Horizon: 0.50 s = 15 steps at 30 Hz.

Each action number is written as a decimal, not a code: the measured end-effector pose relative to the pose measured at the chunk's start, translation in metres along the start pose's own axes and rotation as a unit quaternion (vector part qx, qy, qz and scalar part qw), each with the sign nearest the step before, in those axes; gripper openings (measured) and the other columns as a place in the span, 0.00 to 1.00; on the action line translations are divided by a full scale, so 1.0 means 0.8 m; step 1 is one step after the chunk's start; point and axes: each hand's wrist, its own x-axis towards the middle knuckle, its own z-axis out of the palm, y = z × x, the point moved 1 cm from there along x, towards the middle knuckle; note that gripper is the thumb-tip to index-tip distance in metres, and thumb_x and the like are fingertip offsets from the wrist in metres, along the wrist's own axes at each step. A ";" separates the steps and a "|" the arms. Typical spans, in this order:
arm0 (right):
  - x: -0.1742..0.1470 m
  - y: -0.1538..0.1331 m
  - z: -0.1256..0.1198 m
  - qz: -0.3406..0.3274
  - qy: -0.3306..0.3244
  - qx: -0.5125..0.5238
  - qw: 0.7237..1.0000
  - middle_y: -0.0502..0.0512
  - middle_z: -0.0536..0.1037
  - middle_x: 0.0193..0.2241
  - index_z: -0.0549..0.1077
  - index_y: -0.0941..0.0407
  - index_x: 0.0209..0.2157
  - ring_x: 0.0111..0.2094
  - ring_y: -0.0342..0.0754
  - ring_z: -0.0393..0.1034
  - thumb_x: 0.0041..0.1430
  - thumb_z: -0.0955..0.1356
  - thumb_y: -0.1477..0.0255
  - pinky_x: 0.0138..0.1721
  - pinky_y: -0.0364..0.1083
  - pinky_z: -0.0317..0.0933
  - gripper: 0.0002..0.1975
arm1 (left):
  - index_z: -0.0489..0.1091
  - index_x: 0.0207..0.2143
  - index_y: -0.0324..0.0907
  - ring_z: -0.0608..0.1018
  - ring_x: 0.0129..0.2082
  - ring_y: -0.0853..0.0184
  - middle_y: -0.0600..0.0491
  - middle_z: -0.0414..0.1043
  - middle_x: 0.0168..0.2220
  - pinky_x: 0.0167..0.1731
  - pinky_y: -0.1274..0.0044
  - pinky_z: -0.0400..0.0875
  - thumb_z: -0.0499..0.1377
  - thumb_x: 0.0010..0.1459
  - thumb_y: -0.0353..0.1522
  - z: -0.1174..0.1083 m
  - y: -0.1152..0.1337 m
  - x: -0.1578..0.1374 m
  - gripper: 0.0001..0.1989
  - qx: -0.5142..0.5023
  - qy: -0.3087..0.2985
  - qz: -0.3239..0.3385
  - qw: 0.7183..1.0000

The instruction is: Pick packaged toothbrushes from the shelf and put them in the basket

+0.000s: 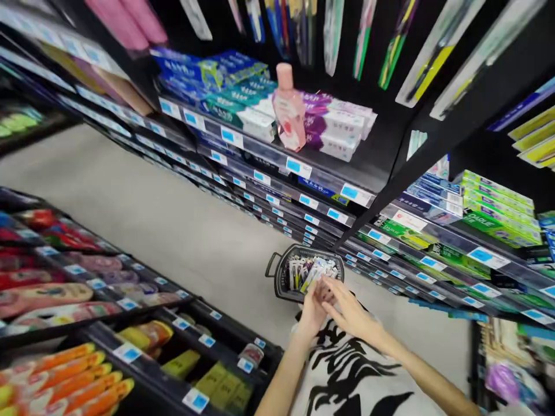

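Observation:
My left hand (313, 307) and my right hand (348, 305) are close together in front of my body, above the near edge of a dark shopping basket (281, 293). The right hand's fingers stretch out towards the left hand, with the thumb apart. My left fingers point up and inward, loosely apart; I make out nothing held in either hand, though the space between the palms is blurred. Packaged toothbrushes (297, 274) fill the basket on the floor. A white and yellow pack (310, 282) lies right by my left fingertips.
Ahead, a shelf holds a pink mouthwash bottle (289, 110), purple and white toothpaste boxes (336, 128) and teal boxes (236, 104). Packed toothbrushes (437, 55) hang above. Green boxes (498, 216) are at right. A lower rack (173, 341) stands at left, beside the grey floor (195, 231).

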 end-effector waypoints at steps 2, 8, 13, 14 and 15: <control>0.000 0.009 0.027 0.008 0.017 -0.005 1.000 0.63 0.56 0.72 0.49 0.54 0.73 0.73 0.53 0.48 0.73 0.60 0.66 0.72 0.60 0.51 0.31 | 0.73 0.51 0.44 0.80 0.51 0.56 0.45 0.79 0.49 0.52 0.66 0.74 0.60 0.61 0.44 -0.014 -0.003 0.015 0.20 -0.040 -0.049 -0.041 0.997; -0.008 0.101 0.116 0.071 -0.205 -0.037 0.976 0.64 0.58 0.71 0.63 0.57 0.68 0.72 0.59 0.51 0.63 0.69 0.72 0.72 0.62 0.48 0.32 | 0.66 0.57 0.41 0.79 0.56 0.58 0.39 0.74 0.59 0.58 0.65 0.72 0.51 0.65 0.45 -0.114 -0.023 0.072 0.24 0.118 0.022 -0.006 0.993; -0.005 0.169 0.106 0.199 -0.130 -0.037 0.971 0.68 0.64 0.68 0.57 0.59 0.70 0.68 0.59 0.61 0.67 0.63 0.70 0.68 0.62 0.55 0.31 | 0.67 0.52 0.43 0.81 0.52 0.61 0.42 0.78 0.53 0.53 0.70 0.73 0.53 0.65 0.35 -0.266 -0.021 0.062 0.15 0.312 0.175 0.017 0.933; -0.004 0.178 0.099 0.209 -0.120 -0.034 0.970 0.67 0.66 0.67 0.55 0.58 0.71 0.66 0.58 0.64 0.69 0.62 0.69 0.67 0.61 0.57 0.31 | 0.70 0.48 0.42 0.82 0.49 0.59 0.44 0.80 0.48 0.52 0.70 0.73 0.56 0.64 0.34 -0.298 -0.017 0.049 0.11 0.365 0.199 0.007 0.910; -0.003 0.187 0.091 0.219 -0.117 -0.028 0.968 0.66 0.69 0.65 0.55 0.57 0.71 0.63 0.57 0.69 0.70 0.61 0.68 0.65 0.59 0.60 0.30 | 0.71 0.43 0.41 0.82 0.46 0.58 0.45 0.81 0.43 0.51 0.68 0.74 0.58 0.62 0.33 -0.330 -0.013 0.034 0.08 0.418 0.220 -0.008 0.882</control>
